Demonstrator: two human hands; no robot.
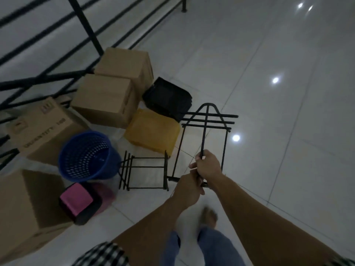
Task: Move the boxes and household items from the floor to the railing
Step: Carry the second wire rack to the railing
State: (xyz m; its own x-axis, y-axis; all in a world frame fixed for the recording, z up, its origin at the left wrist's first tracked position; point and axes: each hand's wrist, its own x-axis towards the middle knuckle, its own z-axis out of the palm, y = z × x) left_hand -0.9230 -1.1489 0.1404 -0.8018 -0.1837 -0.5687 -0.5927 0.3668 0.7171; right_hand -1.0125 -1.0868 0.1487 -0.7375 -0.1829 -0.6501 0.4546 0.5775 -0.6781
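Boxes [103, 100] & blue basket [86, 156] sit along railing [84, 27], L side. Ctr: L hand [187, 189] & R hand [208, 166], fingers curled round black wire rack [204, 129], two-handed for control; rack apparently lifted off floor [269, 112], near row.

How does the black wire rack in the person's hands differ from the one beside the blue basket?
The held rack is gripped by the left hand and the right hand; the floor rack is untouched. The held rack's three crossbars lie at its far end, under an arch; the floor rack's lie at its left, by the blue basket. Both are thin black rod frames.
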